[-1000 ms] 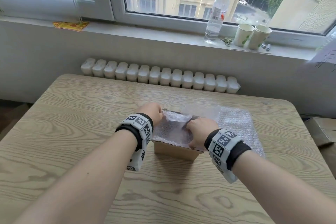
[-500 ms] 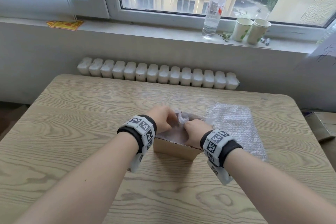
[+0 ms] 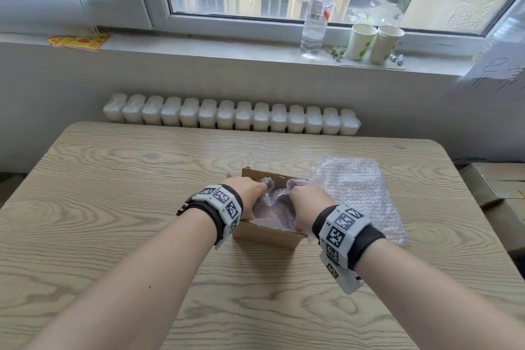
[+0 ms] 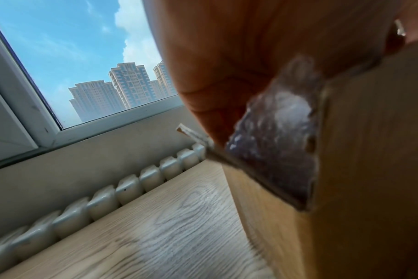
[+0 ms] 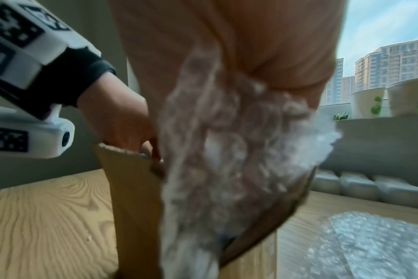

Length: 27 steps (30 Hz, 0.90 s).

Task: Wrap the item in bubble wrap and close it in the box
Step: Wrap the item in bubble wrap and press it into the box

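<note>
Both hands, left (image 3: 250,193) and right (image 3: 305,202), are curled down inside the open box (image 3: 267,233), fingers bunched into the bubble wrap (image 3: 274,199). The box sits mid-desk (image 3: 113,207), well back from every edge, with a spare sheet (image 3: 360,193) just right of it.

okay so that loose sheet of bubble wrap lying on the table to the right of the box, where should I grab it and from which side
Pinch the near left corner of the loose sheet, coming from the left where the right hand already works. It lies flat on the table, so only an edge gives fingers purchase, and that edge lifts slightly beside the box. Probably easiest with thumb slid underneath.
</note>
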### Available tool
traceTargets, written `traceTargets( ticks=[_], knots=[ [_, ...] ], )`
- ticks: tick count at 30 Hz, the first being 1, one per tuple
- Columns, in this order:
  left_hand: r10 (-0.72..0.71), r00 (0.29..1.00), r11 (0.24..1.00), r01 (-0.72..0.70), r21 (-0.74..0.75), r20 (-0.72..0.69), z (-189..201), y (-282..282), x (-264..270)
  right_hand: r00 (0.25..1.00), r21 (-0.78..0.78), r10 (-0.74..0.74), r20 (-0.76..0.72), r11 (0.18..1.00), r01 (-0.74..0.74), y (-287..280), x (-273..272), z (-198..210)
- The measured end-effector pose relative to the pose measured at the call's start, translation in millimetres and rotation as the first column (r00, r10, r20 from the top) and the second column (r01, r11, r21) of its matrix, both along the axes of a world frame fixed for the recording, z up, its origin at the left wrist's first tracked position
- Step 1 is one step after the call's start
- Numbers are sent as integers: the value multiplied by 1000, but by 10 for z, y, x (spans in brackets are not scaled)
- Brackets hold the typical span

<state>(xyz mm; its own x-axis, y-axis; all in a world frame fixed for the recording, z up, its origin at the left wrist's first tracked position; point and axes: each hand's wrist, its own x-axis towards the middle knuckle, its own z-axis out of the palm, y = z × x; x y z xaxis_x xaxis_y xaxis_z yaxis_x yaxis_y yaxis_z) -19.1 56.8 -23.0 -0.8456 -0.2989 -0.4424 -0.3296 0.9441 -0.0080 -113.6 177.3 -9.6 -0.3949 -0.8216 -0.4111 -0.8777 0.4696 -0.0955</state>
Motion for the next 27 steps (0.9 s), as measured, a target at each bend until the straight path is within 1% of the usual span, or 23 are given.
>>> traceTargets(
  ticks=[5,7,9,11,13,15,17,19,20,23,27],
  knots=[
    [-8,1000,999,8,51,8,-63,-6,-8,1000,85,-25,5,996,25,-57,-24,-90],
    [-25,1000,999,24,40,9,-53,-2,-22,1000,110,-4,-27,994,7,-90,8,-119],
    [-47,998,999,47,6,-28,-22,8,-23,998,103,27,-58,994,-21,-122,48,-169],
    [-74,991,997,74,-11,-112,13,16,5,999,82,16,-38,997,-13,-134,57,-195],
    [-125,975,992,123,-25,-184,16,3,45,999,46,-49,14,998,48,-108,16,-182],
    [-176,958,984,175,-22,-224,-9,-28,89,994,-65,-99,40,993,102,-53,-30,-151],
    [-207,951,977,212,-3,-230,-38,-53,119,997,-192,-76,-13,979,72,7,-28,-143],
    [-205,956,978,210,1,-211,-41,-58,117,998,-230,-12,-64,973,-3,61,-4,-188],
    [-197,962,980,199,-7,-190,-39,-56,105,998,-206,4,-69,978,-18,78,9,-217],
    [-187,977,981,182,-61,-100,-53,-51,46,998,-64,-22,-61,998,18,31,54,-236],
    [-174,985,977,172,-129,-4,-99,-72,33,992,85,-129,-9,988,130,-130,110,-208]
  ],
)
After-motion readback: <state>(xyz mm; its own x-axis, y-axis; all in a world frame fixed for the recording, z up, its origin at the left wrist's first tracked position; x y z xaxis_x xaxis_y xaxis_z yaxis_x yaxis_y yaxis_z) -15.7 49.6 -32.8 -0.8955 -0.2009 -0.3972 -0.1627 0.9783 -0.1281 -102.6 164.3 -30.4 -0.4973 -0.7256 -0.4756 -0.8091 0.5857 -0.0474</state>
